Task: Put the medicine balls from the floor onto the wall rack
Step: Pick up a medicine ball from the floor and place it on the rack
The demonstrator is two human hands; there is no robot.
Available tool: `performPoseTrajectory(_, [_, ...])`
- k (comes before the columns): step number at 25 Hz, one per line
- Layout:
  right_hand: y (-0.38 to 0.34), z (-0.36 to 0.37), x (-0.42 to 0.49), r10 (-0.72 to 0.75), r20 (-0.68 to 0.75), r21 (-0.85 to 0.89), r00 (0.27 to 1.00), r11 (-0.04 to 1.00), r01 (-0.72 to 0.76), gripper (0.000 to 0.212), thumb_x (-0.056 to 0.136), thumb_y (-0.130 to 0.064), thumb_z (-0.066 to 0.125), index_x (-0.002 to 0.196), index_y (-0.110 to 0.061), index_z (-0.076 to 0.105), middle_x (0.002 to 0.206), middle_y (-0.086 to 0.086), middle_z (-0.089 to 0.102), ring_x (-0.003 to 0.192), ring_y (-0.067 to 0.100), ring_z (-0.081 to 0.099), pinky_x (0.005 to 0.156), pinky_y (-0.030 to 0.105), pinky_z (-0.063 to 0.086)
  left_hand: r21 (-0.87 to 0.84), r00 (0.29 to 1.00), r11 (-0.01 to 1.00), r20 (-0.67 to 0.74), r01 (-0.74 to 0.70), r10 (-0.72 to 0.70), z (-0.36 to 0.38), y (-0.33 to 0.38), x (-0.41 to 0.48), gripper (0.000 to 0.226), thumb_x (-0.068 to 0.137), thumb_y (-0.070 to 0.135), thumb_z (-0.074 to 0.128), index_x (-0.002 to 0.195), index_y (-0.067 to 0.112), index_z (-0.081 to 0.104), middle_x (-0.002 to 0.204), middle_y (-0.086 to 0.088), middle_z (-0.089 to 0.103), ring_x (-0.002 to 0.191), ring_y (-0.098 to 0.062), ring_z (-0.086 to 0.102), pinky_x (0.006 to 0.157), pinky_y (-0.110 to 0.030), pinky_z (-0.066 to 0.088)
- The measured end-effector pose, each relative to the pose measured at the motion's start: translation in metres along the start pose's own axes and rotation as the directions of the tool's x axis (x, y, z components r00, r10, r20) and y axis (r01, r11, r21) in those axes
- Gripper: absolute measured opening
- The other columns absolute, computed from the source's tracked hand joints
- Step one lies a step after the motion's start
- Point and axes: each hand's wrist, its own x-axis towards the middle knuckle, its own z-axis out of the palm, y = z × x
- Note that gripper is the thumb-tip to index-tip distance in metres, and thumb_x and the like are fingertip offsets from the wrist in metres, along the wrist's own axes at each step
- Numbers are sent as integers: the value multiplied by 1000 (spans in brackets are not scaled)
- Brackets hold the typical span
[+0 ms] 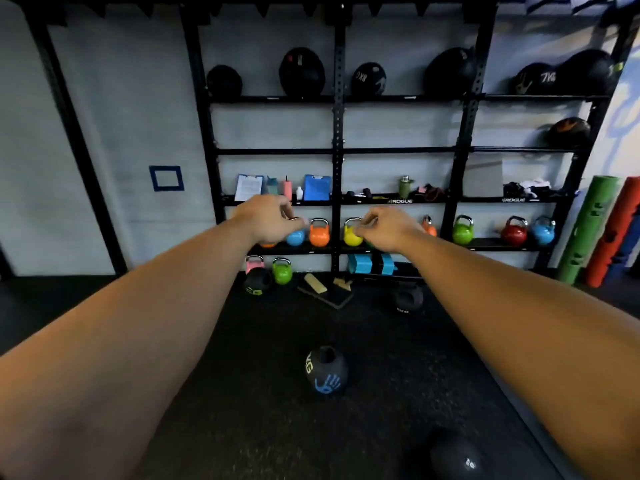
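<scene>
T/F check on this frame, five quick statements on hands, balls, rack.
1. Both hands, left hand and right hand, are empty. True.
2. The ball with the blue handprint sits on the top shelf. False: it lies on the floor.
3. The top shelf already holds black balls. True.
4. The kettlebells are all black. False: they are coloured, e.g. an orange kettlebell.
5. No ball remains on the floor. False: several do.

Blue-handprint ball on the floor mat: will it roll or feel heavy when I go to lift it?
The blue-handprint ball is round and lies free on the flat floor mat, so a nudge probably rolls it. Its kilogram marking suggests it is heavy for its size. Both hands look advisable.
</scene>
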Motion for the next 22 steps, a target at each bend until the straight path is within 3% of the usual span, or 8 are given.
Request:
performPoseTrajectory(3, [-6,40,64,38,52,-46,998,998,-35,46,91,-56,66,127,-28,64,116,0,64,102,23,64,90,36,54,41,999,998,38,-38,36,25,-38,58,47,74,81,62,90,38,65,108,8,71,100,-18,65,86,-36,56])
performPoseTrajectory(8, [-6,91,155,104,59,-9,993,995,-103,47,89,-56,66,128,-30,64,124,1,69,107,23,67,95,41,57,177,984,971,107,-162,144,55,-95,152,38,86,71,62,99,35,65,113,2,69,105,-23,63,81,-37,51])
performPoseTrajectory(17, [89,177,294,228,110,-33,967,974,-226,49,86,-60,66,127,-33,64,120,0,69,104,24,67,89,41,57,97,976,993,215,-68,46,170,-168,292,41,84,72,67,101,34,64,115,5,69,106,-21,65,88,-38,55])
performPoseTrajectory(22, [159,242,384,224,275,-45,935,975,-220,48,89,-56,66,129,-29,63,118,0,70,105,23,66,92,42,57,66,949,998,313,9,-29,261,-176,362,42,84,72,65,100,34,63,110,6,70,102,-20,66,87,-39,57])
